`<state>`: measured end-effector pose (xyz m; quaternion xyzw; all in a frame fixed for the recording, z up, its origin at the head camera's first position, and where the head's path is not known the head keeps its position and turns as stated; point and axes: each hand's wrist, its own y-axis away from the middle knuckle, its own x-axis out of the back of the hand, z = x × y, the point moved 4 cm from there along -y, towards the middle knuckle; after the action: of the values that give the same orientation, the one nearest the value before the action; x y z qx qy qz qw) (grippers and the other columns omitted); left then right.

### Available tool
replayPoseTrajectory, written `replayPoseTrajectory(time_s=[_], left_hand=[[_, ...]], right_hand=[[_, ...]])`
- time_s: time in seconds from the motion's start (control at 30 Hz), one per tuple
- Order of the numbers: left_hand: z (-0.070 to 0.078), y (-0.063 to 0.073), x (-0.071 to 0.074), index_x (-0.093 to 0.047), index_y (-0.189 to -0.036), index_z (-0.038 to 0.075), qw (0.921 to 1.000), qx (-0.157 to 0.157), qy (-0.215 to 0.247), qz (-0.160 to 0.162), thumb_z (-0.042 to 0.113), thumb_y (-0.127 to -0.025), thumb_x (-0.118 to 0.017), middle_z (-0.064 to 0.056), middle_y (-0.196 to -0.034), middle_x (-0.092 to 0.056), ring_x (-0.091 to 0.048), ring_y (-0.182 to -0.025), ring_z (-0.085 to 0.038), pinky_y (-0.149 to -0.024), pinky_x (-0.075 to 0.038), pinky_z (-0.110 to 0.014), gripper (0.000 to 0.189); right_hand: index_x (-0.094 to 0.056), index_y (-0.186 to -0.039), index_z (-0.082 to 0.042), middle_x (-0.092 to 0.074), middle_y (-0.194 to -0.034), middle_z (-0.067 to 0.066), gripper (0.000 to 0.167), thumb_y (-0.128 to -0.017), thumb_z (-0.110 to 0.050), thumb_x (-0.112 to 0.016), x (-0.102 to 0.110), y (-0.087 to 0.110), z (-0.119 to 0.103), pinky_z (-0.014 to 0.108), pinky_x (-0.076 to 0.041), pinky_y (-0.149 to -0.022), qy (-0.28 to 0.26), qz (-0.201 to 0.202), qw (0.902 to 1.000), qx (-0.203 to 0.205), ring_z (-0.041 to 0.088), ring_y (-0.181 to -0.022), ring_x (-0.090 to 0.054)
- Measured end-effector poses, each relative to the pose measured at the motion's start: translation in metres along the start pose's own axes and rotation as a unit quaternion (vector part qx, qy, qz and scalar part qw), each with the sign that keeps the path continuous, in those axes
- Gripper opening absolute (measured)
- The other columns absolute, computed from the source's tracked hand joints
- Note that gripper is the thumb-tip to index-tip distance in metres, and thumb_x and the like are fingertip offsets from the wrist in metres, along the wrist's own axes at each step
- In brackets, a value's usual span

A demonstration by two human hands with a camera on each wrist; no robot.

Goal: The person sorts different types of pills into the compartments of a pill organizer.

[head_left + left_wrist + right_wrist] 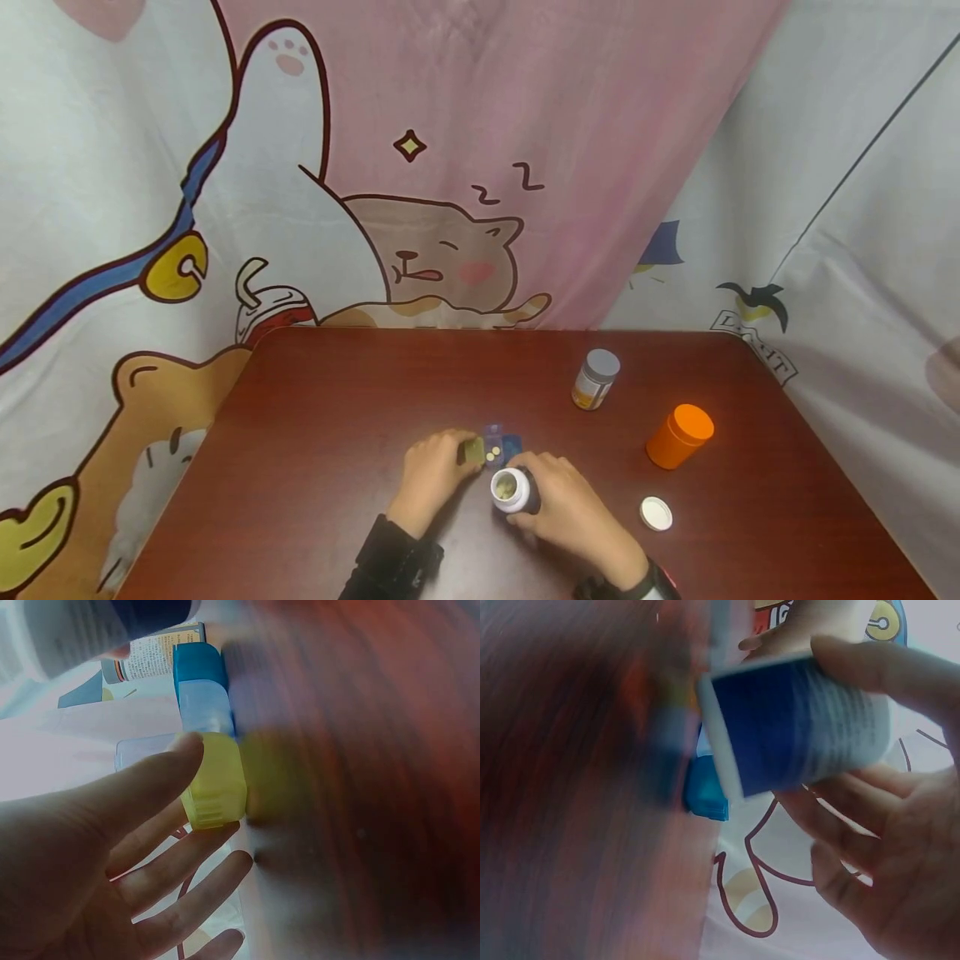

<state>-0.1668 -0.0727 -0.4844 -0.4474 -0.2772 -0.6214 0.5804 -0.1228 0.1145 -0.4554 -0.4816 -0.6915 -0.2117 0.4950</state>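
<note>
My left hand [433, 477] pinches the yellow end of a small pill organizer [217, 780], thumb on one side and fingers on the other. The organizer stands on the table, with yellow, clear and blue compartments in a row. Its clear middle lid is raised, and a few pale tablets [492, 454] lie in that compartment. My right hand [566, 504] grips a white pill bottle [769, 727] with a blue label, just in front of the organizer. The bottle is uncapped and tilted, its mouth facing up toward the head camera, with pale tablets inside.
On the dark red table [337, 383], a white cap [656, 513] lies to the right of my right hand. Beyond it stands an orange bottle [678, 437], and a grey-lidded jar [596, 379] is farther back. A cartoon-printed curtain [465, 125] hangs behind the table.
</note>
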Motion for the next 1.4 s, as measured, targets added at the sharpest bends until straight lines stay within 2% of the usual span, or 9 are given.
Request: replayPoseTrajectory(time_s=[0.13,0.23,0.63,0.87,1.03,1.17,1.27,1.4], left_hand=[[0.000,0.000,0.001,-0.079,-0.115,0.018,1.0000,0.000,0.001,-0.001,0.028,-0.075,-0.092,-0.005,-0.111,-0.080,-0.075,-0.094,-0.030,-0.076,-0.059,-0.047,0.043],[0.000,0.000,0.001,-0.079,-0.115,0.018,1.0000,-0.001,0.003,-0.002,0.028,-0.075,-0.092,-0.006,-0.111,-0.080,-0.075,-0.093,-0.030,-0.075,-0.059,-0.047,0.042],[0.002,0.000,0.000,-0.079,-0.115,0.017,0.9996,-0.019,-0.018,0.006,0.026,-0.075,-0.092,-0.005,-0.109,-0.080,-0.074,-0.090,-0.027,-0.074,-0.059,-0.045,0.042],[0.003,0.002,0.000,-0.078,-0.114,0.016,0.9984,-0.041,-0.036,0.016,0.028,-0.077,-0.091,-0.003,-0.107,-0.079,-0.074,-0.091,-0.023,-0.076,-0.059,-0.043,0.041],[0.003,0.003,0.000,-0.077,-0.119,0.013,0.9977,-0.054,-0.033,0.023,0.028,-0.077,-0.091,-0.004,-0.117,-0.079,-0.075,-0.100,-0.026,-0.080,-0.061,-0.046,0.047],[0.004,0.004,0.002,-0.074,-0.127,0.010,0.9978,-0.052,-0.033,0.025,0.029,-0.078,-0.091,-0.007,-0.125,-0.077,-0.074,-0.109,-0.030,-0.087,-0.061,-0.050,0.054],[0.008,0.006,0.008,-0.078,-0.116,0.013,0.9961,-0.048,-0.057,0.048,0.022,-0.079,-0.090,-0.004,-0.115,-0.080,-0.076,-0.101,-0.027,-0.086,-0.061,-0.047,0.040],[0.017,0.012,0.021,-0.080,-0.090,0.016,0.9925,-0.039,-0.095,0.067,0.008,-0.076,-0.086,-0.002,-0.085,-0.078,-0.072,-0.076,-0.023,-0.072,-0.056,-0.041,0.018]], right_hand=[[-0.065,-0.118,-0.017,-0.074,-0.108,-0.004,0.061,-0.068,-0.023,-0.099,-0.003,0.002,0.001,0.038,-0.058,-0.087,-0.036,-0.043,0.9984,0.012,0.013,-0.098,-0.067],[-0.064,-0.118,-0.017,-0.075,-0.108,-0.004,0.060,-0.069,-0.022,-0.098,-0.004,0.003,0.002,0.037,-0.059,-0.088,-0.054,-0.060,0.9966,0.019,0.011,-0.099,-0.068],[-0.063,-0.120,-0.019,-0.073,-0.113,-0.006,0.056,-0.074,-0.017,-0.095,-0.006,0.004,0.004,0.035,-0.058,-0.091,-0.094,-0.067,0.9931,0.020,0.013,-0.103,-0.068],[-0.063,-0.123,-0.017,-0.072,-0.115,-0.008,0.058,-0.074,-0.018,-0.095,-0.007,0.005,0.006,0.036,-0.058,-0.093,-0.090,-0.074,0.9931,0.012,0.010,-0.105,-0.067],[-0.062,-0.123,-0.017,-0.072,-0.115,-0.007,0.058,-0.076,-0.021,-0.095,-0.008,0.005,0.008,0.036,-0.058,-0.094,-0.092,-0.078,0.9926,0.009,0.010,-0.104,-0.067],[-0.062,-0.124,-0.018,-0.072,-0.116,-0.005,0.058,-0.077,-0.022,-0.094,-0.009,0.005,0.009,0.036,-0.058,-0.094,-0.101,-0.084,0.9914,0.005,0.012,-0.105,-0.067],[-0.063,-0.126,-0.016,-0.073,-0.118,-0.004,0.059,-0.076,-0.022,-0.094,-0.009,0.006,0.010,0.038,-0.058,-0.096,-0.095,-0.080,0.9922,0.008,0.014,-0.107,-0.068],[-0.066,-0.128,-0.010,-0.074,-0.122,0.001,0.059,-0.076,-0.020,-0.094,-0.009,0.008,0.012,0.042,-0.058,-0.100,-0.076,-0.081,0.9938,0.006,0.017,-0.112,-0.069]])
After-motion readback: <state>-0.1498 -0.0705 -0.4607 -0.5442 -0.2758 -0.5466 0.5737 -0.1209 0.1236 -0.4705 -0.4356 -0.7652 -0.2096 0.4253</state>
